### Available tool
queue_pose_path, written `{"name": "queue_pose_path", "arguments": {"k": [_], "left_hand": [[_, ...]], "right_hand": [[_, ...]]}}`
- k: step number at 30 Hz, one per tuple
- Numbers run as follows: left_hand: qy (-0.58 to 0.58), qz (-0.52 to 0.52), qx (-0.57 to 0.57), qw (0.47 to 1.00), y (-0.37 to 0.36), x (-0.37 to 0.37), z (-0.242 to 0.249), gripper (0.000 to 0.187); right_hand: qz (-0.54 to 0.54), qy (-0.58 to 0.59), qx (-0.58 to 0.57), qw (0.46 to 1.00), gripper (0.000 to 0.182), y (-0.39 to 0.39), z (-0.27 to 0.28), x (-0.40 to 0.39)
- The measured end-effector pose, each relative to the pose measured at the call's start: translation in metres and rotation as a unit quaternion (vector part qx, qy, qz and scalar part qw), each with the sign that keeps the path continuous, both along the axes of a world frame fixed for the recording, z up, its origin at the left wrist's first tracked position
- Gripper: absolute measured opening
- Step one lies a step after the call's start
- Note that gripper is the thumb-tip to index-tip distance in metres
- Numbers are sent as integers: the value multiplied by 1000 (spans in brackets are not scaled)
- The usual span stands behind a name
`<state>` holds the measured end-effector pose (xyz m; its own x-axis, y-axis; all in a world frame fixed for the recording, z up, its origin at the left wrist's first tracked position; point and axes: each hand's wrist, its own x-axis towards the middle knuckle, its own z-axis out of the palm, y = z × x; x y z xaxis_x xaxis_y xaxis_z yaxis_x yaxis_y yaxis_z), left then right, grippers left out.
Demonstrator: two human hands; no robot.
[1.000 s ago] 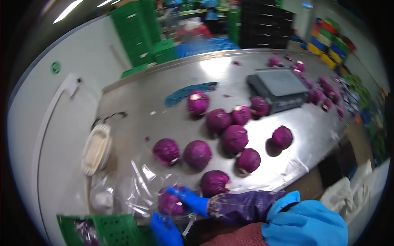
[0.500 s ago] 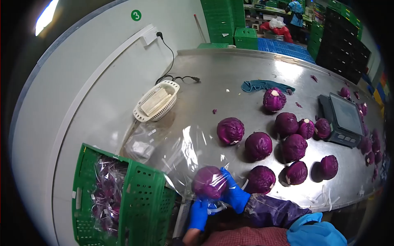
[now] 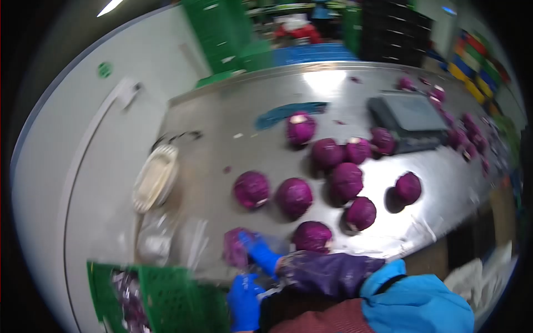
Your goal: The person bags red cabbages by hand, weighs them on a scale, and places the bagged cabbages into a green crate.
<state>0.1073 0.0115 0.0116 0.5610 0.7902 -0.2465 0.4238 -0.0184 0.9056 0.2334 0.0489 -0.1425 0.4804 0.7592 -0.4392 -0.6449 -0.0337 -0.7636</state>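
A red cabbage (image 3: 235,247) inside a clear plastic bag is at the near edge of the steel table, blurred by motion. My right hand (image 3: 260,253), in a blue glove, grips the cabbage from its right side. Just below, my blue-gloved left hand (image 3: 244,299) has its fingers closed on the gathered plastic of the bag; the finger detail is smeared. Nearest to my right hand is a bare red cabbage (image 3: 312,237), and more loose heads lie beyond it.
A green crate (image 3: 183,299) with bagged cabbages stands at the lower left. On the steel table (image 3: 222,111) are a white basket (image 3: 156,178), clear plastic bags (image 3: 156,238), a teal cloth (image 3: 283,114), a scale (image 3: 411,121) and several cabbages. A person stands far back.
My view has turned to the right, so the table's things sit further left. The bag, spread wide before, now lies closer around the cabbage. Both hands stay at it.
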Motion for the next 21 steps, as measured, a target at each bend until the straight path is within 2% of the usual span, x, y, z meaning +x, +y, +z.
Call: {"name": "queue_pose_path", "arguments": {"k": [1,3,5,6,8,9,11,12,13,14,15,16,17,18,20,21], "left_hand": [[-53,24,-48,997,6,6,-7,18],[-32,39,-80,996,24,3,-5,15],[21,72,-100,992,38,4,2,14],[22,57,-101,993,42,3,2,14],[99,-99,101,985,44,3,7,15],[99,-107,103,984,44,5,16,15],[75,-181,230,953,39,15,36,19],[27,-184,356,916,57,3,16,22],[-20,-28,81,996,65,12,24,22],[-62,135,-201,968,72,21,33,22],[-57,134,-199,969,87,25,38,22],[-77,82,-233,966,103,29,42,20],[-98,31,-266,959,107,36,49,19],[-97,29,-264,959,103,41,58,19],[-74,130,-145,978,84,59,84,19],[-72,131,-146,978,94,52,70,19]], "right_hand": [[-3,-22,6,1000,59,10,-21,4],[-38,-141,42,988,65,-11,20,4],[-37,-386,-16,922,69,-22,25,5],[24,-426,-62,902,70,-32,33,3],[139,-493,-134,848,67,-49,66,1],[132,-491,-137,850,67,-55,74,8],[162,-542,-84,820,57,-65,89,27],[144,-579,-85,798,42,-65,92,36],[140,-575,-85,802,42,-61,93,41],[141,-558,-26,818,37,-56,93,45],[142,-539,34,829,33,-55,93,51],[198,-461,60,863,31,-62,118,60],[196,-458,62,865,31,-66,125,59],[160,-490,81,853,29,-70,130,61],[122,-519,99,840,28,-82,145,68],[133,-517,106,839,28,-92,157,75]]}}
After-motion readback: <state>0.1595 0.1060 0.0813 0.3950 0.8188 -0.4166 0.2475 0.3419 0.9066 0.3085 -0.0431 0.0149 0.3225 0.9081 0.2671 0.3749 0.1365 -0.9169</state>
